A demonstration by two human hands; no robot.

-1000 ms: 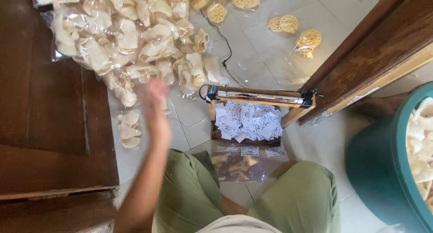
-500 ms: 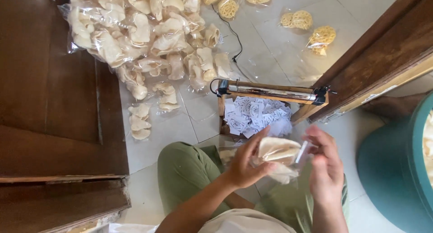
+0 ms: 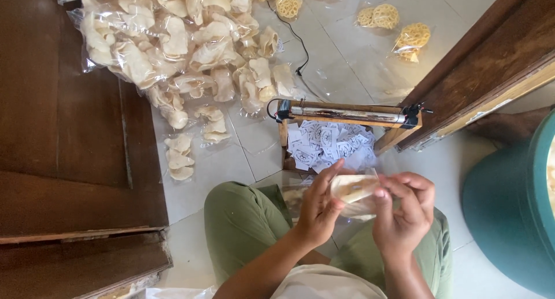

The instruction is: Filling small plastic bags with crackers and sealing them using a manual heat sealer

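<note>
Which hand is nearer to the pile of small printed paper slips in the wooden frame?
Left. The left hand grips the clear bag of crackers with its fingertips just below the paper slips. The right hand holds the bag's other end, farther down and to the side.

Pale cream crackers [image 3: 173,39] fill clear, glossy bags across the upper left of the frame, and yellow lattice-patterned crackers [image 3: 413,37] lie in clear bags at the upper right. The floor tiles [image 3: 341,50] are off-white with thin grey joints. White paper slips [image 3: 326,144] with dark print sit at centre. The trousers [image 3: 243,224] at the bottom are olive green. The tub [image 3: 509,206] at right is teal, and the wooden boards [image 3: 63,131] at left are dark brown.
</note>
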